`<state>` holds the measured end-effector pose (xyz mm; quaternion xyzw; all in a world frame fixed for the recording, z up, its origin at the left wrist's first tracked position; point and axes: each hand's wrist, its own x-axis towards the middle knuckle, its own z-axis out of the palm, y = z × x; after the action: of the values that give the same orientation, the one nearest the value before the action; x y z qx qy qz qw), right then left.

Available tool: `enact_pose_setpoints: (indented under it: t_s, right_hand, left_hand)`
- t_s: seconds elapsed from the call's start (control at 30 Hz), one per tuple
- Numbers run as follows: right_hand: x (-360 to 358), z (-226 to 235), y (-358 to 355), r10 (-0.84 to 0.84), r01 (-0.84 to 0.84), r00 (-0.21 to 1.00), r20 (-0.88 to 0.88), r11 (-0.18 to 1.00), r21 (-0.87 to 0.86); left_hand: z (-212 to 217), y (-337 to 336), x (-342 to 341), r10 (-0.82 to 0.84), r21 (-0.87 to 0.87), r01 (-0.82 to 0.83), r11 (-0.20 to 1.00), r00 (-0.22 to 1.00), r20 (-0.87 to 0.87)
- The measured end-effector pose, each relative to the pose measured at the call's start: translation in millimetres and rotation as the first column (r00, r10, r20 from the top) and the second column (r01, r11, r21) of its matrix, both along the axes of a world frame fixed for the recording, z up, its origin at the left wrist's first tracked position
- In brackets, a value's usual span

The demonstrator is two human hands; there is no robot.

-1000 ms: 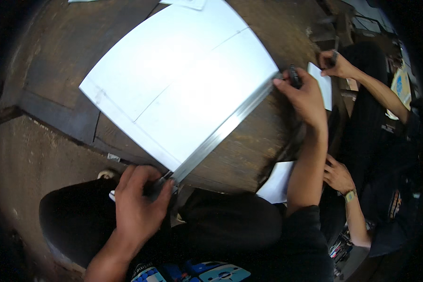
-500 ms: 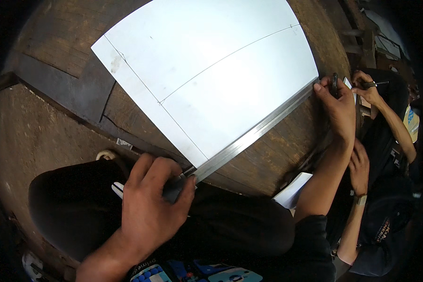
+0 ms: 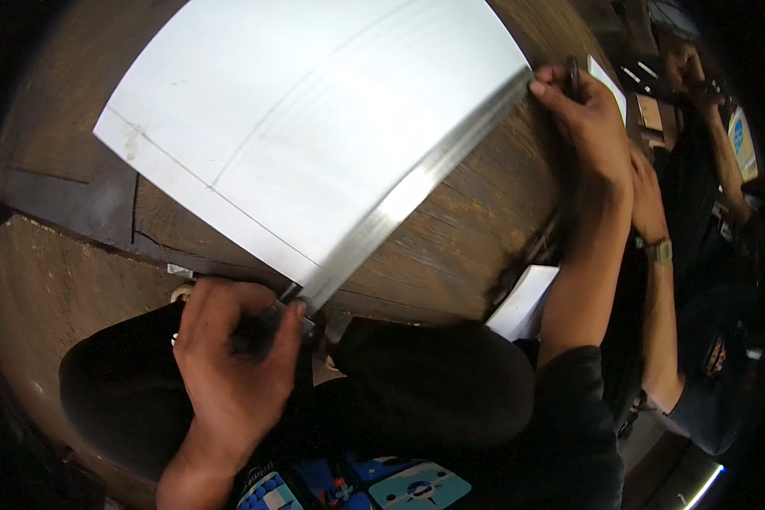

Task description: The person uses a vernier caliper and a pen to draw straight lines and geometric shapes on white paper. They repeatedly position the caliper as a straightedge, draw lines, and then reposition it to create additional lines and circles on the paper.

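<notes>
Pinning metal straightedge (image 3: pixel 408 191) along white sheet's (image 3: pixel 314 119) edge: left hand (image 3: pixel 234 365) fist-clamps near end, right hand (image 3: pixel 582 119) fingertips press far end, pen tucked

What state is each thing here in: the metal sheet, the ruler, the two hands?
Sheet: flat on the wooden table, scored with lines, corner overhanging the near edge.
Ruler: laid along the sheet's right edge.
Left hand: closed on the ruler's near end.
Right hand: pressing the far end, holding a dark pen.
</notes>
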<state>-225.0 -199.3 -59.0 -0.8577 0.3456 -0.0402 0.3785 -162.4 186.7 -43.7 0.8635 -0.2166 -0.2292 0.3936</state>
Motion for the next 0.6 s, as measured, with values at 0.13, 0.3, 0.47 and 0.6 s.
enact_pose_setpoints:
  t_s: [0.13, 0.3, 0.47, 0.6]
  right_hand:
    - [-4, -7, -7, 0.024, -0.024, 1.0, -0.008, 1.0, -0.018]
    - [-5, -5, -1, 0.078, -0.084, 0.985, 0.155, 0.996, 0.033]
    - [0, 9, 13, 0.021, -0.02, 0.998, 0.056, 1.0, -0.009]
    - [3, 16, 21, 0.11, -0.101, 0.991, 0.07, 0.987, -0.128]
  left_hand:
    - [-4, 0, -3, -0.007, 0.019, 0.006, 1.0, 0.999, 0.034]
    - [-7, 3, -9, 0.023, 0.0, -0.023, 1.0, 0.999, 0.032]
    - [-10, 3, -14, 0.076, 0.021, -0.077, 0.997, 0.996, 0.039]
    - [-11, 2, -15, 0.03, 0.052, -0.037, 0.998, 0.992, 0.126]
